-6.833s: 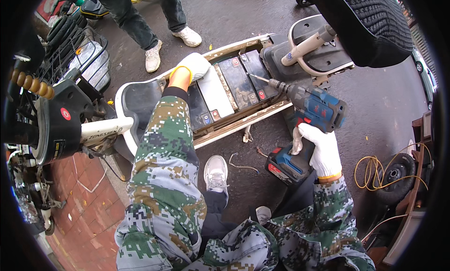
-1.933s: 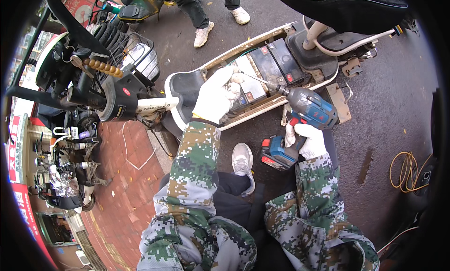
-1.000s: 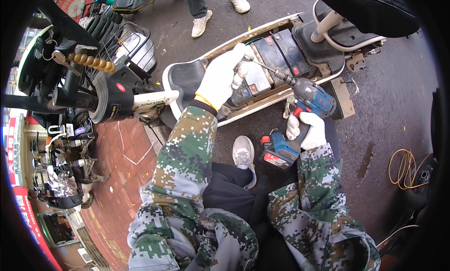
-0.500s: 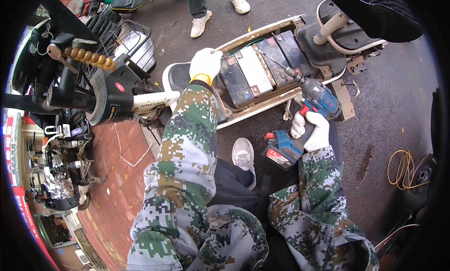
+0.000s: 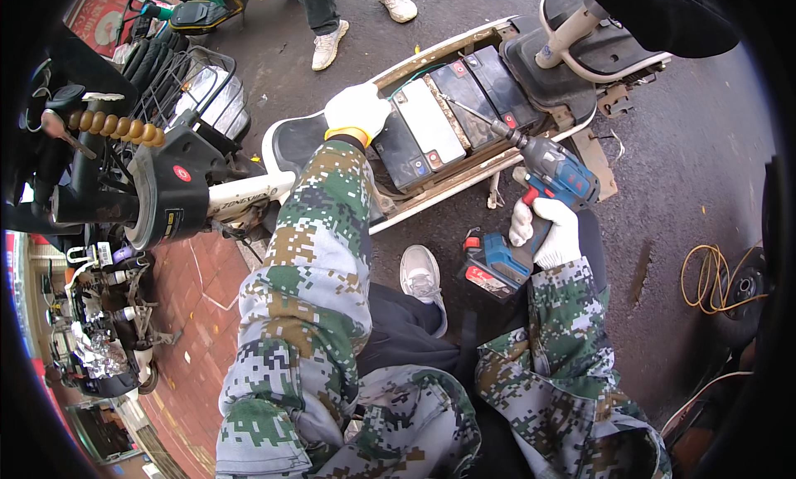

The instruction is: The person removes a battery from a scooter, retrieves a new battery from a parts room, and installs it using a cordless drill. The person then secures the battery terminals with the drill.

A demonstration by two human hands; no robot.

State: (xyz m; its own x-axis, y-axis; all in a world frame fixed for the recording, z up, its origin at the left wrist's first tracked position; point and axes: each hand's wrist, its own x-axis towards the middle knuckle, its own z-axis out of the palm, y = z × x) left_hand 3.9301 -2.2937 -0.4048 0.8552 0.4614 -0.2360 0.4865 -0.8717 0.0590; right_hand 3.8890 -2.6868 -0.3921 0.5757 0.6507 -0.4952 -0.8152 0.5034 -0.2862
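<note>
My right hand (image 5: 554,233), in a white glove, is wrapped round the grip of a blue-and-black cordless drill (image 5: 557,169). Its long, thin bit points left and away, over the batteries. My left hand (image 5: 358,112), also gloved, rests at the left end of the open battery compartment (image 5: 433,185); its fingers bend down out of sight, and whether they grip anything is hidden. Side by side in the compartment sit a white battery (image 5: 428,124) and several black ones, such as the black battery (image 5: 403,152) nearest my left hand. The compartment belongs to a white electric scooter (image 5: 249,189).
A black seat (image 5: 663,19) overhangs the scooter's right end. Handlebars with a key (image 5: 66,132) and a beaded string stand at left. Another person's shoes (image 5: 330,46) are beyond the scooter. A yellow cable (image 5: 705,284) lies coiled by a tyre at right.
The view has shifted, so the scooter sits further left in the picture. My left hand has turned slightly, its fingers now tucked lower. The drill stays in my right hand.
</note>
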